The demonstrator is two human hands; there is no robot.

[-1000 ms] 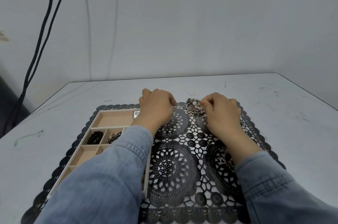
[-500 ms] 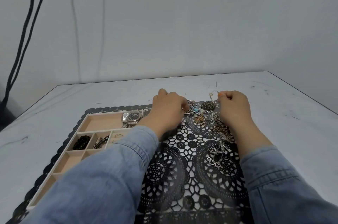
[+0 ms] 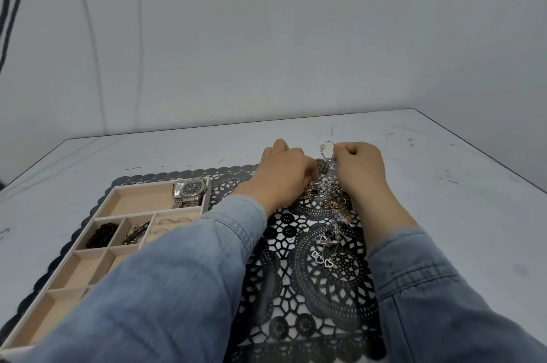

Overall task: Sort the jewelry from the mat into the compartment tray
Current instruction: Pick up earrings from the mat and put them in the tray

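Mia: Where is the jewelry pile (image 3: 328, 194)?

Ben: It is on the black mat (image 3: 325, 297), at the far end, right between the two hands.

Mia: What is the left hand (image 3: 284, 173) doing?

Ben: Its fingers curl down onto the pile. The tips are hidden, so I cannot tell if it holds anything.

Mia: And the right hand (image 3: 359, 167)?

Ben: It pinches a silver hoop piece (image 3: 325, 149) and holds it up just past the pile.

Mia: Is there more on the mat?

Ben: Yes, a heart chain (image 3: 322, 259) lies nearer, beside the right sleeve.

Mia: Where is the tray (image 3: 142, 185)?

Ben: On the left, partly under the left arm. A watch (image 3: 191, 189) sits in the big far box. Black beads (image 3: 102, 234) and rings (image 3: 171, 222) lie in small boxes.
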